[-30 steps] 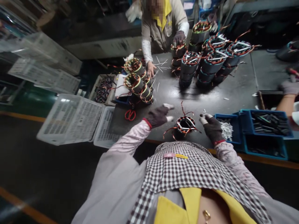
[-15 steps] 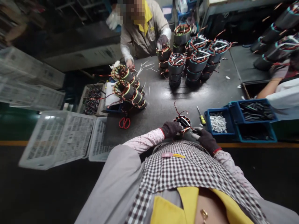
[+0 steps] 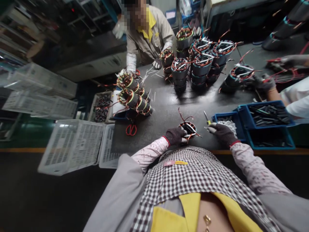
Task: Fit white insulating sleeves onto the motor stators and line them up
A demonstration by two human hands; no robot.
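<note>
Head view: wound ring (image 3: 189, 128) on the bench (image 3: 161, 120), close to the checked apron (image 3: 183, 180). Left hand (image 3: 175, 136) pinches its near-left rim. Right hand (image 3: 224, 133) has just shifted outward, right of the ring by the screwdriver (image 3: 209, 122), fingers narrow; can't tell if holding anything. Ring now steadied one-handed.

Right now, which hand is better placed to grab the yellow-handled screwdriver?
Probably the right hand: its fingers are at the handle, while the left hand is on the black, orange-wired ring.
</note>
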